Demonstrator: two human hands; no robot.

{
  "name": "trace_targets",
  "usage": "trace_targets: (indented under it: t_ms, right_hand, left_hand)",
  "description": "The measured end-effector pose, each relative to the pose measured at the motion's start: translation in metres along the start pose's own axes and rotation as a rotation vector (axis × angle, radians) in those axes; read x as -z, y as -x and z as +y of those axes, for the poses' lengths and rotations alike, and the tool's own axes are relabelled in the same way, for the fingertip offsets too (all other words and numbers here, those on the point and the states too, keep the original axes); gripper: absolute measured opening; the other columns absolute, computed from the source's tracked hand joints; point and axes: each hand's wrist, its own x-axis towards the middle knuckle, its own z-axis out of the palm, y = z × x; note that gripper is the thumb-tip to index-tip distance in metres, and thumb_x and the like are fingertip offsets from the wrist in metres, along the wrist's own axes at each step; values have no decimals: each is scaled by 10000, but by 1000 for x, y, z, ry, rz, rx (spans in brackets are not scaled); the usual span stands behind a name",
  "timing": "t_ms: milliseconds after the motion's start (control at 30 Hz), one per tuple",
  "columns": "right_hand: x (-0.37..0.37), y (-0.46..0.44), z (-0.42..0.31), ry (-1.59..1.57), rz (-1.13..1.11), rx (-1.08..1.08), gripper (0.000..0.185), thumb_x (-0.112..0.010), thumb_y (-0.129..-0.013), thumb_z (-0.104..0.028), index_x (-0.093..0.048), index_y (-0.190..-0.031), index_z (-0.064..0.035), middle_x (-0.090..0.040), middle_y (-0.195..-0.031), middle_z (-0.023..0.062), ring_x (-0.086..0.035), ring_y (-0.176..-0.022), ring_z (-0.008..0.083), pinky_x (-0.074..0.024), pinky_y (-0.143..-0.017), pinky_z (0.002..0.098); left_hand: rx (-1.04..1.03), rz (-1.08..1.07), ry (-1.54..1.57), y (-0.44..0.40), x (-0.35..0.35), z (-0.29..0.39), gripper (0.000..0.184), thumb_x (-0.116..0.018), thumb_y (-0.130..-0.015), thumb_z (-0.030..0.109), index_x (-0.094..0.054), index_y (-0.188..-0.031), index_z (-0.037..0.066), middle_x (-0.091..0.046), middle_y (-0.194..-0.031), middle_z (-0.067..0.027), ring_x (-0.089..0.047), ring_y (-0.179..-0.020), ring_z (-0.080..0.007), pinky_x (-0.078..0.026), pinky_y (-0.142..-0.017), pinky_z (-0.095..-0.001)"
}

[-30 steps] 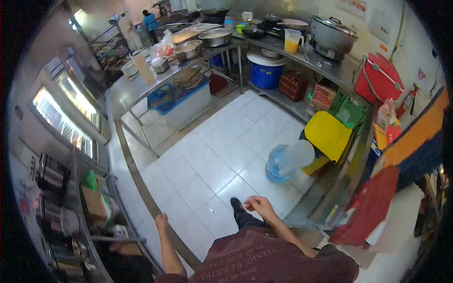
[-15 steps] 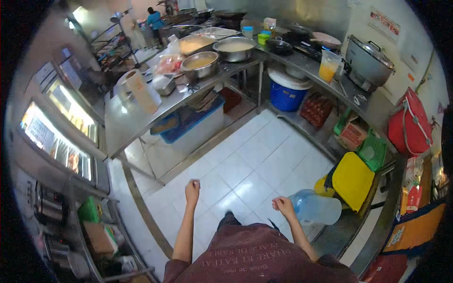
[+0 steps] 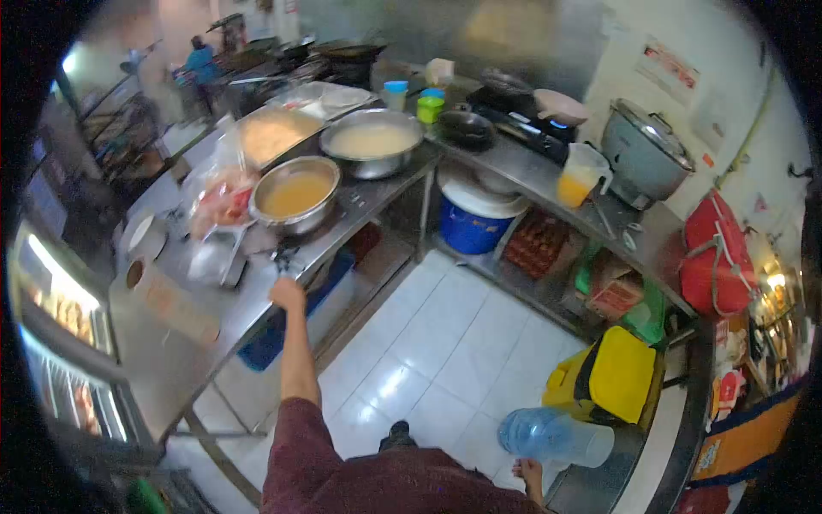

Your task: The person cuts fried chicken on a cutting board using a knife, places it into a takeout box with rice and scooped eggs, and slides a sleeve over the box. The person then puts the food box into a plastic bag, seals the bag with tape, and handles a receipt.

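Note:
My left hand [image 3: 288, 294] is at the front edge of the steel table [image 3: 248, 330], its fingers curled. Just beyond it lie dark scissors [image 3: 287, 257], beside a metal tray [image 3: 216, 257]. A steel bowl of yellowish liquid [image 3: 296, 195] and a larger bowl of pale liquid [image 3: 373, 142] stand behind. To the left are a plastic bag of reddish food [image 3: 224, 197] and a paper roll [image 3: 171, 301]. Low at the right, my right hand [image 3: 527, 470] hangs near a blue water bottle [image 3: 539, 433], its fingers curled in; what they hold, if anything, is too small to tell.
On the right counter stand a jug of orange liquid [image 3: 582, 176] and a rice cooker [image 3: 644, 154]. A pan [image 3: 561, 107] sits over a blue flame. Below are a blue bucket [image 3: 473, 214] and a yellow bin [image 3: 621, 373]. A person [image 3: 202, 67] stands far back left.
The view has moved closer to the left table. My left arm has reached forward to the table's edge. My right hand has dropped lower in view.

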Motion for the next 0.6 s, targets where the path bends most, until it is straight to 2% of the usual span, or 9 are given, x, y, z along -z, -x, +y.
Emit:
trace_targets:
  t_ms: [33, 100, 167, 267, 367, 433, 467, 500, 600]
  right_hand:
    - [-2, -2, 19, 14, 64, 17, 300, -529, -837, -207, -566, -814, 90, -588, -669, 155, -568, -495, 180, -491, -461, 281]
    - [-12, 21, 2, -56, 22, -110, 331, -533, -837, -232, -569, -865, 95, -599, -686, 160, -589, -531, 192, -510, -485, 298]
    - [-13, 36, 5, 14, -16, -201, 354, -537, -839, -255, -569, -888, 94, -604, -696, 159, -598, -550, 200, -518, -503, 306]
    - [-9, 53, 20, 17, 4, -273, 218, -511, -837, -177, -588, -885, 21, -619, -712, 129, -615, -586, 191, -511, -504, 292]
    - [-10, 58, 19, 15, 22, -351, 174, -511, -828, -161, -595, -874, -15, -627, -722, 119, -619, -590, 185, -512, -497, 278]
    - [-7, 57, 38, 20, 52, -403, 182, -515, -827, -171, -592, -874, -13, -628, -723, 120, -618, -588, 183, -512, -497, 276]
    - [-3, 60, 48, -33, 15, -309, 184, -524, -823, -174, -585, -878, -9, -627, -722, 122, -613, -581, 180, -514, -501, 279]
    - [-2, 61, 56, -14, 14, -318, 186, -528, -821, -175, -583, -880, -8, -627, -723, 123, -612, -581, 181, -512, -500, 279]
    - [7, 65, 84, -62, -1, -300, 193, -543, -814, -179, -578, -888, -5, -627, -735, 127, -610, -585, 182, -508, -499, 279]
  left_hand:
    - [-4, 17, 0, -11, -10, 3, 221, -476, -782, 251, -637, -699, 124, -623, -768, -62, -601, -729, -251, -416, -556, -410]
    - [-92, -258, -121, -39, -42, 3, 217, -504, -774, 310, -645, -729, 151, -621, -757, -48, -603, -719, -243, -408, -542, -396]
    - [155, -267, -58, -47, -23, 14, 207, -560, -744, 350, -644, -738, 162, -618, -753, -36, -605, -703, -225, -404, -533, -382]
    - [82, -147, -59, -55, -41, 11, 223, -621, -696, 365, -642, -743, 148, -627, -759, -43, -613, -693, -225, -411, -518, -370]
    - [40, -321, 25, -75, -46, 4, 220, -658, -661, 342, -646, -756, 144, -641, -786, -61, -625, -717, -225, -430, -512, -354]
    - [123, -467, 7, -86, -46, 4, 282, -682, -613, 315, -657, -828, 135, -648, -860, -72, -630, -776, -245, -471, -569, -376]
    - [113, -553, -20, -96, -60, -6, 304, -685, -603, 308, -658, -848, 129, -646, -883, -75, -627, -797, -246, -478, -593, -384]
    - [101, -638, -47, -99, -47, 1, 327, -688, -594, 300, -658, -868, 124, -643, -906, -77, -625, -818, -247, -485, -617, -392]
    - [131, -650, -7, -79, 14, 3, 378, -693, -575, 295, -652, -891, 91, -624, -972, -91, -605, -887, -244, -486, -660, -414]
